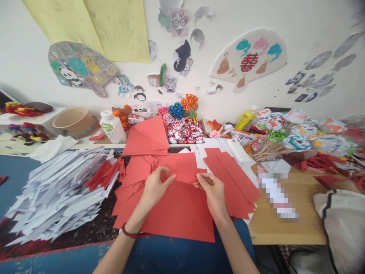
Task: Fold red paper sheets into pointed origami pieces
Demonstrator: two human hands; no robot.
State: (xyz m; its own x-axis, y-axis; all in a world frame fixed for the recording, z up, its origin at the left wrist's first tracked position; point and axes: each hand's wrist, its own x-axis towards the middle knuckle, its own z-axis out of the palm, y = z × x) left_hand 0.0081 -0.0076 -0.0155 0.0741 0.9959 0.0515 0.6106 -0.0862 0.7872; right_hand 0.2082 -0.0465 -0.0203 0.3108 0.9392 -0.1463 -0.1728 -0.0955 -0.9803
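Note:
A small rectangular piece of red paper (185, 175) is held up between my two hands. My left hand (156, 185) has its thumb and curled fingers at the paper's left end. My right hand (212, 187) pinches the right end between thumb and fingers. Below them lies a large red sheet (179, 217) on the blue table. Smaller red pieces (135, 171) are stacked beside my left hand, and long red strips (228, 179) spread to the right of my right hand. Another red sheet (148, 137) rests behind. My fingers partly cover the held paper's ends.
A big pile of folded white paper (65, 190) with some red pieces (104, 175) lies left. Behind stand a white bottle (112, 127), paper flowers (186, 131) and a yellow bottle (246, 117). A white phone-like object (238, 151) lies right, near a wooden table (302, 228).

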